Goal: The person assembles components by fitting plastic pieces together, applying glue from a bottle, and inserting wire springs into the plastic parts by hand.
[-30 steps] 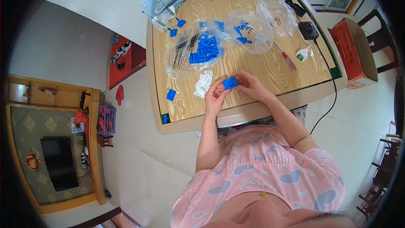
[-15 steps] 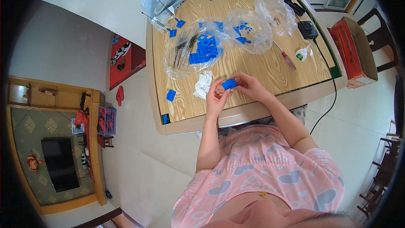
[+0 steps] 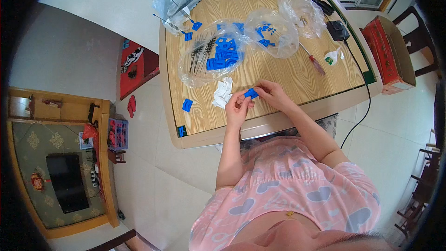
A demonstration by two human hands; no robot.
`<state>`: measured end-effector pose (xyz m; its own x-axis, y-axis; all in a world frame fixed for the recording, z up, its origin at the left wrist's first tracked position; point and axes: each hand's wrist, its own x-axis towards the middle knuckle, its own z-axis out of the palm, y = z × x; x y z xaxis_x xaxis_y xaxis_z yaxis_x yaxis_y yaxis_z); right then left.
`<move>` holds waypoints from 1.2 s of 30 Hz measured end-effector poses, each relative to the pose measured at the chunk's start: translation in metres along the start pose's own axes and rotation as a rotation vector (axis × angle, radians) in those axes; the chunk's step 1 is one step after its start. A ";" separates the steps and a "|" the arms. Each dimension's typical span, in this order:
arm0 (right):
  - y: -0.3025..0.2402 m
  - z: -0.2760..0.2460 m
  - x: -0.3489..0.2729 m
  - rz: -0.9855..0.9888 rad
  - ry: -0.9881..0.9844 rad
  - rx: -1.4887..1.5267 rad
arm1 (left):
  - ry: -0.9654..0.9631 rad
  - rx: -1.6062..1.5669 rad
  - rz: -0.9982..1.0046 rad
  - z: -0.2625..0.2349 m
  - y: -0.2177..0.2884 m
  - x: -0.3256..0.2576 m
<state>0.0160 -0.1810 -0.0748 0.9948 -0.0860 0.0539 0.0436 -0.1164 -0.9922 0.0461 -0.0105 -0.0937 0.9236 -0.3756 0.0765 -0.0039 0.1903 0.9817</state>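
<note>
1. Blue plastic, a small flat piece, sits pinched between my 2 hands above the near edge of the wooden tabletop.
2. My left hand grips it from 8 o'clock, fingers closed on its lower end.
3. My right hand clamps it from 3 o'clock, so the fingertips of both hands nearly meet around it.
4. At 9 o'clock of my left hand, just beside it, lies a crumpled white cloth; farther at 9 o'clock a loose blue block rests alone.
5. At 12 o'clock, well apart, a clear bag holds more blue pieces and metal springs.
6. At 2 o'clock lies a red-handled screwdriver.
</note>
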 end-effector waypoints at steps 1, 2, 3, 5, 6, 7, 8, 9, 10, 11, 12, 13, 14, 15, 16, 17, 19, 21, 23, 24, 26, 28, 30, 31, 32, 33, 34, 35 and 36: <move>0.001 -0.001 0.001 -0.005 -0.019 -0.004 | -0.011 -0.001 0.005 0.000 0.000 0.000; 0.002 -0.002 0.001 -0.010 -0.038 -0.007 | -0.012 -0.001 0.005 0.000 0.000 0.000; 0.003 -0.003 0.001 -0.010 -0.036 -0.008 | -0.015 0.004 -0.011 0.000 0.001 0.000; 0.002 -0.001 0.001 0.019 -0.039 0.030 | -0.017 0.010 -0.024 -0.001 0.001 0.001; 0.001 -0.001 0.000 0.017 -0.038 0.029 | -0.016 -0.005 -0.024 0.000 0.001 0.002; 0.001 0.000 -0.002 0.001 -0.041 0.051 | -0.012 -0.020 -0.023 -0.002 0.000 0.003; 0.000 0.001 -0.003 -0.015 -0.045 0.073 | -0.009 -0.019 -0.020 -0.004 -0.004 0.004; 0.000 0.001 -0.002 -0.017 -0.049 0.073 | 0.004 -0.049 -0.031 -0.007 -0.007 0.005; 0.000 -0.002 -0.002 0.012 -0.075 0.066 | 0.014 -0.081 -0.043 -0.006 -0.006 0.007; 0.001 -0.003 -0.002 0.041 -0.103 0.060 | 0.015 -0.082 -0.042 -0.006 -0.006 0.007; 0.002 -0.002 -0.003 0.040 -0.104 0.059 | 0.017 -0.147 -0.037 -0.006 -0.005 0.007; 0.004 0.000 -0.004 -0.025 -0.049 0.150 | 0.017 -0.212 -0.031 -0.004 -0.003 0.008; 0.007 0.001 -0.004 -0.089 0.007 0.241 | 0.017 -0.214 -0.027 -0.003 -0.001 0.008; 0.009 0.001 -0.004 -0.092 0.006 0.238 | 0.018 -0.207 -0.020 -0.002 0.001 0.008; 0.010 0.001 -0.004 -0.116 0.045 0.242 | 0.024 -0.198 -0.010 -0.002 0.001 0.007; 0.011 0.001 -0.004 -0.139 0.084 0.246 | 0.028 -0.200 -0.003 -0.004 -0.001 0.007; 0.012 0.002 -0.005 -0.181 0.111 0.173 | 0.017 -0.118 -0.014 -0.004 -0.003 0.007; 0.011 0.003 -0.005 -0.221 0.142 0.101 | 0.026 -0.071 0.004 -0.001 -0.004 0.007; 0.009 0.003 -0.006 -0.130 0.135 0.200 | 0.034 -0.023 0.019 0.001 -0.004 0.006; 0.008 0.003 -0.006 -0.131 0.134 0.199 | 0.046 0.016 0.011 0.001 -0.004 0.005; 0.006 0.001 -0.007 -0.056 0.060 0.062 | 0.060 0.056 0.004 0.001 -0.006 0.005; 0.002 0.000 -0.008 -0.062 0.043 0.026 | 0.108 0.000 0.002 0.001 -0.007 0.005; 0.002 0.001 -0.008 -0.067 0.028 -0.009 | 0.094 0.000 -0.010 0.000 -0.007 0.005; 0.003 0.002 -0.007 -0.096 0.059 0.006 | 0.079 -0.001 -0.021 0.001 -0.004 0.005; 0.004 0.002 -0.007 -0.125 0.089 0.021 | 0.077 -0.001 -0.023 0.003 -0.003 0.006; 0.006 0.002 -0.007 -0.123 0.091 0.020 | 0.082 -0.010 0.000 0.006 -0.001 0.006; 0.004 0.003 -0.008 -0.110 0.086 0.008 | 0.093 -0.017 0.024 0.006 0.000 0.005; 0.002 0.004 -0.008 -0.097 0.080 -0.004 | 0.096 -0.016 0.024 0.003 -0.002 0.005; 0.002 0.005 -0.008 -0.097 0.076 -0.004 | 0.075 -0.021 0.018 0.000 -0.004 0.004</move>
<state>0.0088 -0.1759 -0.0777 0.9761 -0.1489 0.1581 0.1389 -0.1317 -0.9815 0.0502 -0.0124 -0.0972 0.9495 -0.3032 0.0804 -0.0136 0.2161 0.9763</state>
